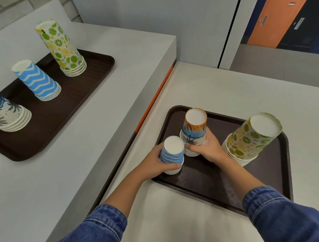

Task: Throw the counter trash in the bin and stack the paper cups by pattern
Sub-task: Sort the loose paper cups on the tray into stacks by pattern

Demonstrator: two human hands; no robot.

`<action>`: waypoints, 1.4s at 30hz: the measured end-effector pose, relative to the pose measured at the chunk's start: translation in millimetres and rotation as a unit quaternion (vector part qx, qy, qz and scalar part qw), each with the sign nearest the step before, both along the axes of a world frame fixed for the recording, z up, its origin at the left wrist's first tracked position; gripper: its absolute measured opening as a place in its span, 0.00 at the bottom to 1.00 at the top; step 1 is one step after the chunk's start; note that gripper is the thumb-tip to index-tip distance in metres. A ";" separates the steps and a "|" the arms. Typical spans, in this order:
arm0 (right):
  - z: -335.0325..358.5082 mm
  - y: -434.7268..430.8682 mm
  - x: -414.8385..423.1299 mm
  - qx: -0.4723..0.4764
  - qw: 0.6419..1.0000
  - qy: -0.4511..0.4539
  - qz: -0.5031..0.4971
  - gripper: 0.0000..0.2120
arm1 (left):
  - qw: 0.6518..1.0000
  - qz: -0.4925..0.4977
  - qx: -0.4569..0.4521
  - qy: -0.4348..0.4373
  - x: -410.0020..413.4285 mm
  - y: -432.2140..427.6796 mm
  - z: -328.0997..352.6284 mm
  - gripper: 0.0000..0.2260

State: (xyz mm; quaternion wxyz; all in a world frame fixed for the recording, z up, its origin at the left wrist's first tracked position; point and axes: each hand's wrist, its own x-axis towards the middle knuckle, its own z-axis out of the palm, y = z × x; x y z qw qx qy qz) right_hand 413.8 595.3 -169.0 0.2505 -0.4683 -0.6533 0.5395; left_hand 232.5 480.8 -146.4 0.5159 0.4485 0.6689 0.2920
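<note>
On the near dark brown tray (216, 185) stand three upside-down stacks of paper cups. My left hand (154, 162) grips the blue zigzag stack (173, 154) at the tray's left edge. My right hand (209, 147) is wrapped around the base of the orange-and-blue palm-tree stack (194, 131) just behind it. A taller citrus-pattern stack (248, 139) stands untouched at the tray's right. Both stacks in my hands rest on the tray or just above it; which, I cannot tell.
A second brown tray (56, 116) on the raised counter to the left carries a citrus stack (61, 48), a blue zigzag stack (37, 80) and a palm-tree stack (3, 113). An orange strip (153, 102) marks the step between counters. Wall panels rise behind.
</note>
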 end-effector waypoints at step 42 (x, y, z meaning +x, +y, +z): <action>24.8 -13.0 2.0 -0.038 0.997 0.034 0.064 0.27 | 0.996 0.038 0.020 0.072 10.3 -8.8 3.4 0.32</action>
